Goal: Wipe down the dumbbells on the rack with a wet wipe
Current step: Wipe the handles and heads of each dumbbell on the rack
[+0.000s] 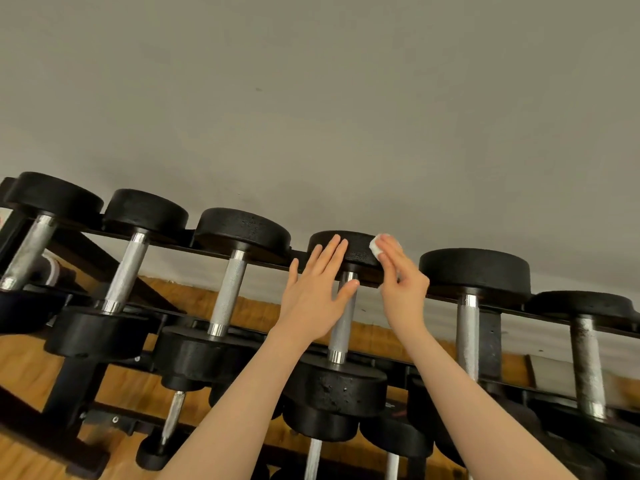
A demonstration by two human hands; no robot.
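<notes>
left hand (pixel 317 292): in the middle of the frame, fingers straight and spread, laid flat against the far round end of the middle dumbbell (pixel 341 308), with the palm in front of its bar.
right hand (pixel 401 282): just right of the left hand, fingers close together, pressing a small white wet wipe (pixel 375 244) on the upper right edge of that same round end.
gap between hands: small, with the silver bar showing in it.
open room: a slim gap on each side of the middle dumbbell, then the next dumbbell to the right (pixel 472 327) and the next one to the left (pixel 228 289).
rack (pixel 79 379): black metal rails that run from the upper left down to the lower right; six dumbbells sit in a row on top, more sit lower near the bottom edge.
wall (pixel 311 98): plain grey, fills the top half of the frame, with a few tiny dark marks.
floor (pixel 31 368): warm brown wood, seen through the rack at the lower left.
shapes and feel: round flat black ends that look rough; silver bars with a bumpy grip; the far right bar (pixel 587 368) looks dull and patchy.
</notes>
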